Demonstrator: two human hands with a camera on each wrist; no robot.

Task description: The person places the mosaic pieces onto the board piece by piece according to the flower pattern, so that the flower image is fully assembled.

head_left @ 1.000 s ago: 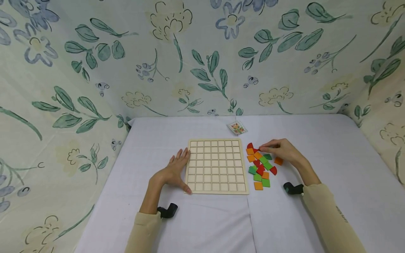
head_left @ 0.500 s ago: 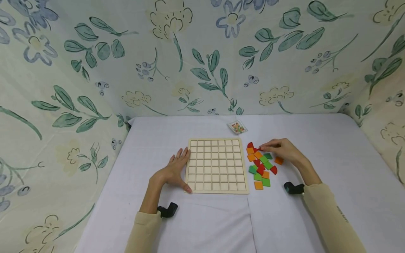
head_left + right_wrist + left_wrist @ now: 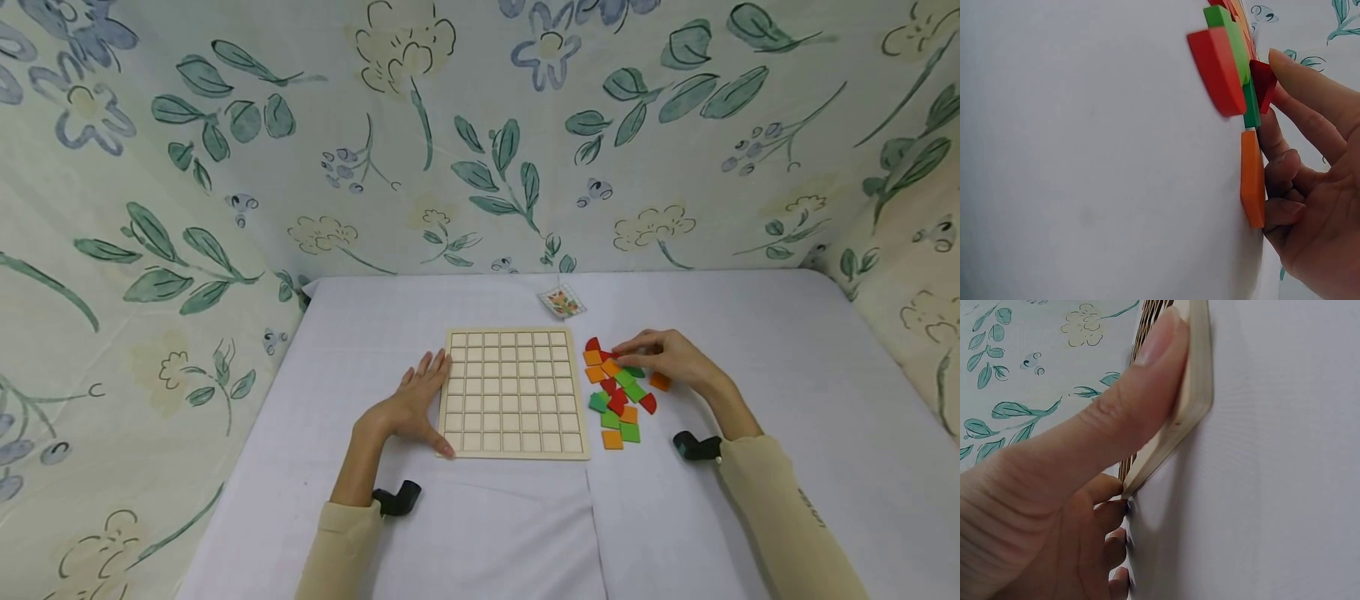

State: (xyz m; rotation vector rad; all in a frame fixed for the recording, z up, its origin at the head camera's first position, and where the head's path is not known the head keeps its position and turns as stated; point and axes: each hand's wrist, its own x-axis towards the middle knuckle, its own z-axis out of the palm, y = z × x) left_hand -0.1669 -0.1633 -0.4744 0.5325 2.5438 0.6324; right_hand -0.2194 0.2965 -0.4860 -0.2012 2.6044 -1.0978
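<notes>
"How does the left hand sit on your feed?"

"Spread wide. I see the left hand (image 3: pixel 407 410) with its fingers fanned along the left side of the gridded board (image 3: pixel 512 394) and its thumb at the near left corner. My left wrist view shows that thumb lying against the board's edge."

"And the right?"

"Pinching. I have the right hand (image 3: pixel 669 358) just beyond the board's right side, above the coloured pieces (image 3: pixel 625 380). On my right wrist view its fingertips nip a dark red piece (image 3: pixel 1263 86), while the other fingers bend loosely beside an orange piece (image 3: pixel 1252 180); whether they touch it, I can't tell."

"Where's that red one, from the board?"

"To the right, near the far right corner. I can't tell whether it's off the worktop (image 3: pixel 510 529)."

"Anything past the board?"

"A small picture card (image 3: pixel 562 302), just beyond the far edge, toward the right corner."
</notes>
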